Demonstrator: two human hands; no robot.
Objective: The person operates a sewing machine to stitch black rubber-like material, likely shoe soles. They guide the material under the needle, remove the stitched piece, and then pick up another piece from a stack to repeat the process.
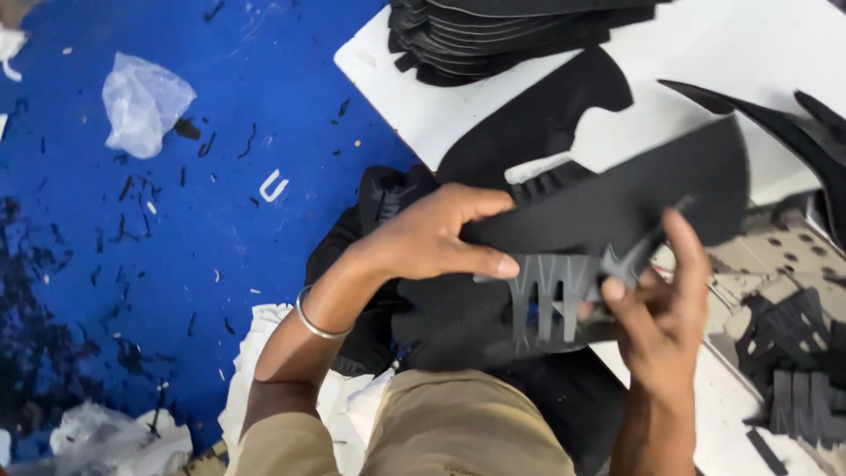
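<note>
My left hand [432, 234] grips the near end of a large curved black fabric piece [634, 198] that arcs up to the right. My right hand [656, 304] pinches a black cut-out strip with several slots [551, 291] that hangs from the lower edge of that piece. A thin metal bangle [313, 322] sits on my left wrist. Both hands are held above my lap, just in front of a white table [705, 53]. Another flat black piece [542, 119] lies on the table behind the held one.
A stack of black cut pieces [511, 35] sits at the table's far edge. More black slotted offcuts [793, 370] lie at the right. The blue floor [176, 264] is strewn with black scraps and a crumpled clear plastic bag [141, 101]. White cloth [264, 370] lies by my knee.
</note>
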